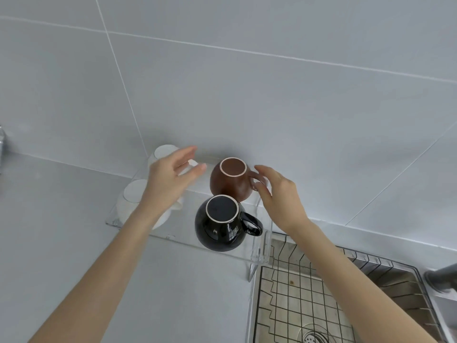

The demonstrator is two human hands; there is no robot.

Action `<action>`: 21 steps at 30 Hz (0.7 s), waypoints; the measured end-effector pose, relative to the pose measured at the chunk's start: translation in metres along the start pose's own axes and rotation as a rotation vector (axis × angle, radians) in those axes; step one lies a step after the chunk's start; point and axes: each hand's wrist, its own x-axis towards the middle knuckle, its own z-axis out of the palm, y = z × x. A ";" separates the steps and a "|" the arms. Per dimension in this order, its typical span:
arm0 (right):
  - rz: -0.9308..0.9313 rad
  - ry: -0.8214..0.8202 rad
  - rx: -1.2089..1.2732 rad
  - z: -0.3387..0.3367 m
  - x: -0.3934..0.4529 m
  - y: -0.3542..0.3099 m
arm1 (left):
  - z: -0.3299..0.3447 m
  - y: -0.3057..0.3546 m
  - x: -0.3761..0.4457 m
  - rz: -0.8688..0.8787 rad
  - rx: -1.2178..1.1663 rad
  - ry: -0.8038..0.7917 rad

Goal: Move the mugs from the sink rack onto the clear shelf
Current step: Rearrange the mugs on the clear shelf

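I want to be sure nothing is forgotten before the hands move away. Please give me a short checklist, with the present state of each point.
1. Sink rack has no mugs left in its visible part: ok; its right end is out of view.
2. Brown mug upside down on the clear shelf: ok.
3. Black mug upside down on the shelf, in front of the brown mug: ok.
4. Two white mugs on the shelf's left side, partly hidden by the left arm: ok.
5. Left hand open and holding nothing: ok.
6. Right hand free of the brown mug's handle: cannot tell; its fingers are at the handle.
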 end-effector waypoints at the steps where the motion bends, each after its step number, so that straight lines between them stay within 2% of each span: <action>1: -0.013 0.002 0.049 0.001 -0.002 -0.012 | -0.018 0.003 -0.007 0.017 -0.043 0.033; 3: -0.030 -0.015 0.139 0.007 -0.004 -0.038 | -0.052 0.002 -0.021 0.022 -0.081 0.078; 6: -0.095 -0.079 0.199 0.030 -0.008 -0.076 | -0.090 -0.016 -0.038 -0.097 0.043 0.083; 8: -0.160 -0.179 0.137 0.055 -0.012 -0.094 | -0.101 -0.030 -0.047 -0.202 0.173 0.053; 11: -0.178 -0.344 -0.043 0.089 -0.017 -0.107 | -0.105 -0.048 -0.055 -0.200 0.279 0.009; 15: -0.189 -0.292 -0.233 0.110 -0.010 -0.106 | -0.104 -0.057 -0.054 -0.130 0.284 0.026; 21: -0.164 -0.297 -0.310 0.113 -0.005 -0.097 | -0.112 -0.059 -0.045 -0.126 0.249 -0.013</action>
